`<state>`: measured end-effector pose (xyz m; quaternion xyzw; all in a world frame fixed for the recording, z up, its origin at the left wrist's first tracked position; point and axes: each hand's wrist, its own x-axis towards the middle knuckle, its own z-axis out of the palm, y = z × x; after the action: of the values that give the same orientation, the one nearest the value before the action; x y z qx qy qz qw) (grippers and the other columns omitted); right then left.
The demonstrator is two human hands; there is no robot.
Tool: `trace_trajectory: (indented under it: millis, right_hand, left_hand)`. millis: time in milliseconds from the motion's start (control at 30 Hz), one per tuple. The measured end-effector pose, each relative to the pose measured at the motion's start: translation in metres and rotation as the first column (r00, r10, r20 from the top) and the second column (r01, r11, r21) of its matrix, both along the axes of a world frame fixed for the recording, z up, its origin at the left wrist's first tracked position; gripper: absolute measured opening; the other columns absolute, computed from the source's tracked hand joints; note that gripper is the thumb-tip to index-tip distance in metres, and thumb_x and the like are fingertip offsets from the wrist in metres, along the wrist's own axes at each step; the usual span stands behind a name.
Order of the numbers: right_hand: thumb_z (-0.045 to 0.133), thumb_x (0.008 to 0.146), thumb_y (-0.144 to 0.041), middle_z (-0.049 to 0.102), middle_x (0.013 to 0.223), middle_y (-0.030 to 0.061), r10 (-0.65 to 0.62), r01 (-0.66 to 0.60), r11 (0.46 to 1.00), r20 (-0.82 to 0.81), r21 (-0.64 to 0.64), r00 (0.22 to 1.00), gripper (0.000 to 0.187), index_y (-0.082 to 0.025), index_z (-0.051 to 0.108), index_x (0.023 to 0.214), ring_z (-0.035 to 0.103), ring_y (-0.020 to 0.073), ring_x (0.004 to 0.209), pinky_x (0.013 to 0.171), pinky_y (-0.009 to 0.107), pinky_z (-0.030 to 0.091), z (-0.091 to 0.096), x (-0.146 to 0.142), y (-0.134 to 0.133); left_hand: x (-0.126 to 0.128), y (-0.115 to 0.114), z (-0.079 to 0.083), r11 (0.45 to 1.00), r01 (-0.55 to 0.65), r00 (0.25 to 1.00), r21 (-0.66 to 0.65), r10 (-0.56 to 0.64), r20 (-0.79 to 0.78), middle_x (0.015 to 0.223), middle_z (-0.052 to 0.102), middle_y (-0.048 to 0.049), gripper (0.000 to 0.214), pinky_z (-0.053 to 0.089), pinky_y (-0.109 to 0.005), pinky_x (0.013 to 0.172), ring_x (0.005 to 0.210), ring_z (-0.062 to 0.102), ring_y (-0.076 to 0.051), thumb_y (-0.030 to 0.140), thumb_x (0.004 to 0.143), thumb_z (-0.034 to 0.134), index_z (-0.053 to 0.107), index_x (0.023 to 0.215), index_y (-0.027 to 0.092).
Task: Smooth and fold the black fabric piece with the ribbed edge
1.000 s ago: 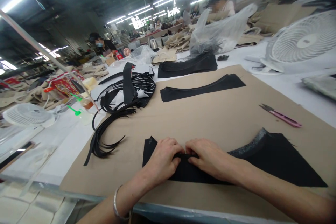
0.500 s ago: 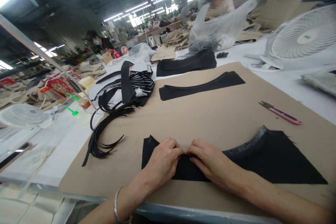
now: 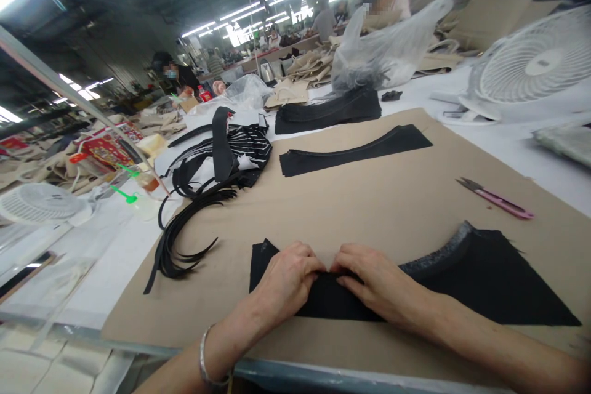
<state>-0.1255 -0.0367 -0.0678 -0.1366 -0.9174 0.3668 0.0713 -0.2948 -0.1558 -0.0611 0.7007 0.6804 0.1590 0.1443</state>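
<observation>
The left hand and right hand pinched the black panel close together, apparently to steady its curved edge

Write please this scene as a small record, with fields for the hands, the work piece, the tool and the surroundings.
Left hand: pinching black piece at its upper edge
Right hand: on same edge, beside left hand
Work piece: black, curved edge, flat on brown sheet
Tool: pink snips, lying at right
Surroundings: black strips at left; another black piece beyond
</observation>
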Motion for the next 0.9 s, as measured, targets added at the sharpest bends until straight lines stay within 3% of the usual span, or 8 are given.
trace_trajectory:
  millis: [100,233,433,533,733,900]
  right_hand:
    - [0.048,0.09,-0.006,0.058,0.088,0.0026,0.053,-0.048,0.997,-0.079,0.065,0.996,0.02,-0.019,0.063,0.088,0.054,0.0162,0.084,0.079,0.028,0.043,-0.004,0.006,-0.003]
    - [0.042,0.092,-0.005,0.056,0.088,0.0052,0.121,-0.094,0.963,-0.09,0.252,0.989,0.023,-0.017,0.062,0.091,0.05,0.019,0.084,0.078,0.032,0.042,-0.012,0.01,-0.006]
    - [0.046,0.087,-0.001,0.055,0.089,0.0046,0.228,-0.139,0.856,-0.123,0.498,0.966,0.023,-0.015,0.06,0.1,0.047,0.0195,0.081,0.079,0.035,0.039,-0.024,0.014,-0.006]
    - [0.048,0.086,-0.003,0.054,0.087,0.0048,0.284,-0.144,0.788,-0.145,0.598,0.948,0.021,-0.013,0.058,0.101,0.046,0.0202,0.079,0.076,0.036,0.038,-0.026,0.015,-0.005]
    - [0.044,0.087,-0.002,0.053,0.085,0.0052,0.315,-0.136,0.713,-0.142,0.687,0.938,0.022,-0.011,0.058,0.101,0.045,0.0203,0.076,0.076,0.037,0.037,-0.023,0.016,-0.006]
    - [0.043,0.088,-0.003,0.053,0.085,0.0048,0.319,-0.119,0.685,-0.149,0.719,0.936,0.023,-0.011,0.058,0.104,0.045,0.0204,0.077,0.082,0.041,0.035,-0.023,0.018,-0.01]
  left_hand:
    - [0.002,-0.004,-0.001,0.999,0.03,0.998,0.029,-0.028,-0.059,0.087,0.064,-0.0002,0.026,0.048,-0.026,0.076,0.085,0.058,-0.015,0.009,0.089,0.048,0.069,0.095,0.024]
    - [0.009,-0.015,-0.005,0.994,0.068,0.984,0.085,-0.053,-0.171,0.083,0.063,-0.0017,0.027,0.05,-0.028,0.072,0.08,0.056,-0.016,0.011,0.093,0.041,0.066,0.098,0.02]
    - [0.017,-0.031,-0.016,0.951,0.155,0.946,0.267,-0.065,-0.317,0.104,0.065,-0.009,0.031,0.053,-0.031,0.088,0.098,0.057,-0.018,0.015,0.097,0.033,0.057,0.117,0.01]
    - [0.019,-0.034,-0.019,0.93,0.176,0.929,0.322,-0.049,-0.366,0.11,0.064,-0.0115,0.034,0.052,-0.033,0.092,0.104,0.056,-0.02,0.014,0.097,0.031,0.057,0.118,0.008]
    - [0.022,-0.034,-0.018,0.955,0.118,0.955,0.274,-0.033,-0.296,0.108,0.063,-0.0099,0.035,0.051,-0.034,0.093,0.102,0.056,-0.02,0.013,0.096,0.031,0.058,0.119,0.011]
    - [0.026,-0.038,-0.02,0.927,0.129,0.939,0.352,0.0,-0.345,0.111,0.062,-0.0105,0.035,0.05,-0.036,0.091,0.105,0.054,-0.022,0.015,0.096,0.032,0.059,0.118,0.012]
